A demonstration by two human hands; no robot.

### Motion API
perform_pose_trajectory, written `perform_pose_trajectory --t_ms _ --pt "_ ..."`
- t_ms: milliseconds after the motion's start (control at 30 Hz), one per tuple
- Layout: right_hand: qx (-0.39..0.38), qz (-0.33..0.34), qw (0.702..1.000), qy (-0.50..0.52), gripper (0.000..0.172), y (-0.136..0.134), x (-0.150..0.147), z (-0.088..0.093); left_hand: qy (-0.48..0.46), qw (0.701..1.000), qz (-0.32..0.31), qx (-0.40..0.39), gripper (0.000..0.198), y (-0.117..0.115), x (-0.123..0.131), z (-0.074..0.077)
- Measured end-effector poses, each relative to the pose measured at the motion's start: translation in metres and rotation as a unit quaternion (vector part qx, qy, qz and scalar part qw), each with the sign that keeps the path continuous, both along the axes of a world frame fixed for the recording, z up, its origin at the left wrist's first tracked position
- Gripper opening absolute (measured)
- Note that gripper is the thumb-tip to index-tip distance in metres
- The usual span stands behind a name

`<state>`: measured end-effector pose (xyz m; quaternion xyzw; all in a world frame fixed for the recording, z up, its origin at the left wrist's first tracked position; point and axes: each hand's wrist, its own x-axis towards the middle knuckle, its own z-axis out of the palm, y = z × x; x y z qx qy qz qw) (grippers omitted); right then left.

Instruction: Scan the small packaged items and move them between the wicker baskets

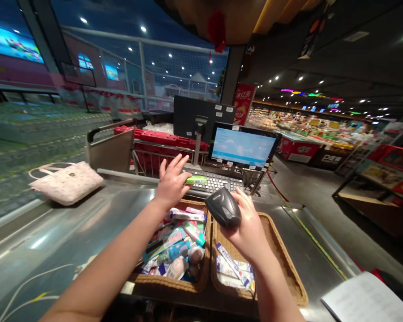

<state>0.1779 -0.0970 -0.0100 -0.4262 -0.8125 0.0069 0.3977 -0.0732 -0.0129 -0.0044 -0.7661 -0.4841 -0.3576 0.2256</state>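
My left hand (171,181) is raised above the left wicker basket (174,282), pinching a small green packet (195,180) between thumb and fingers, the other fingers spread. My right hand (246,226) grips a black handheld barcode scanner (224,207), whose head points toward the green packet. The left basket is full of several small toiletry items, tubes and packets (179,243). The right wicker basket (285,268) holds a few toothpaste boxes (233,268). Both baskets sit on a steel checkout counter (70,228).
A keyboard (218,182) and lit register screen (243,146) stand behind the baskets. A pink handbag (67,181) lies on the counter at left. Red shopping carts (161,143) stand beyond. A white paper (366,299) lies at lower right. Store shelves fill the right side.
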Motion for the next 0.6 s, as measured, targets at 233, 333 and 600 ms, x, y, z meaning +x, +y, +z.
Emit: perform_pose_trajectory --t_ms 233,333,600 --pt "-0.031 0.021 0.999 -0.015 0.042 -0.008 -0.016 0.001 0.004 1.000 0.005 -0.008 0.016 -0.010 -0.015 0.001" --pt "-0.031 0.023 0.999 -0.004 0.043 -0.011 -0.019 -0.002 0.000 1.000 0.006 -0.018 0.017 -0.013 -0.020 -0.001" --pt "-0.055 0.018 0.998 0.019 0.044 -0.014 -0.020 -0.018 0.013 0.998 -0.006 -0.064 0.013 -0.017 -0.030 -0.019"
